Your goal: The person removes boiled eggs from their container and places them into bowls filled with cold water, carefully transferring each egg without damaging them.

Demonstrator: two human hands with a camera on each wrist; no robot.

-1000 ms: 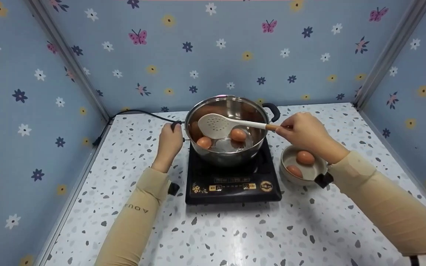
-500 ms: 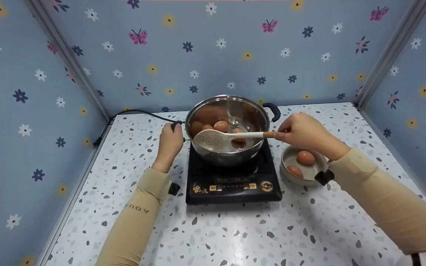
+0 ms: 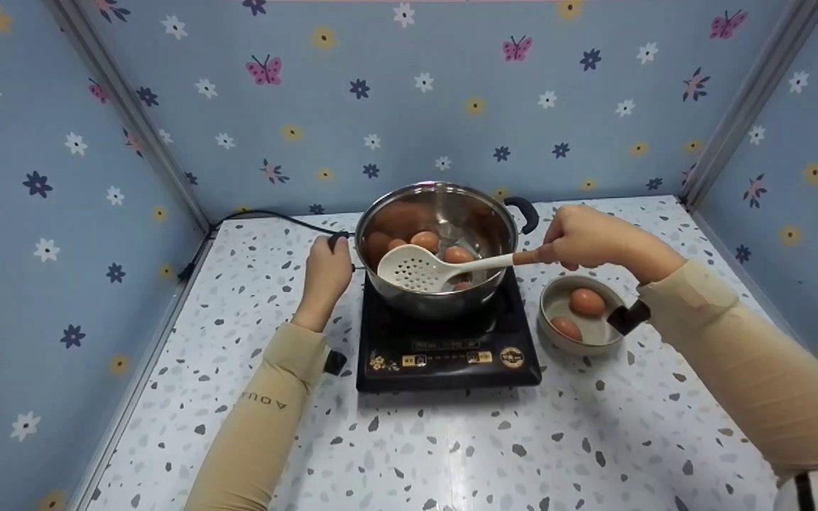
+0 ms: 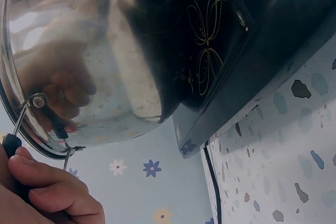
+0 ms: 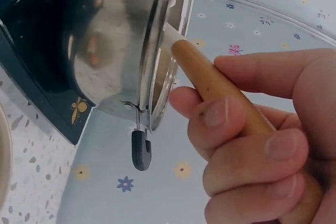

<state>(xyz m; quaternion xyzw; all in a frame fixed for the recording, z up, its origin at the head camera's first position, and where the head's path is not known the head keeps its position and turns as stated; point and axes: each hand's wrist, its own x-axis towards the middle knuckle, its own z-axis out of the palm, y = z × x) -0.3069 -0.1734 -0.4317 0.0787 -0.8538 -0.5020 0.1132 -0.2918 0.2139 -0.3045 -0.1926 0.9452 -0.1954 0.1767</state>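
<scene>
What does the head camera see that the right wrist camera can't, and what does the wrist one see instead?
Only the head view shows the eggs in the pot and bowl, and the left hand.

Only the right wrist view clearly shows fingernails on the right hand, and a gold mark at the far right corner of the black cooker.

Both show the pot, cooker, right hand, wooden spoon handle and flowery wall.

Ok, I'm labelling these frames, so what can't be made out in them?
Head view: exact number of eggs in the pot; the slotted spoon covers part.
Head view: lettering on the cooker; too small to read.
Left wrist view: the pot's contents; hidden behind its wall.
Right wrist view: most of the bowl; cut off by left edge.
</scene>
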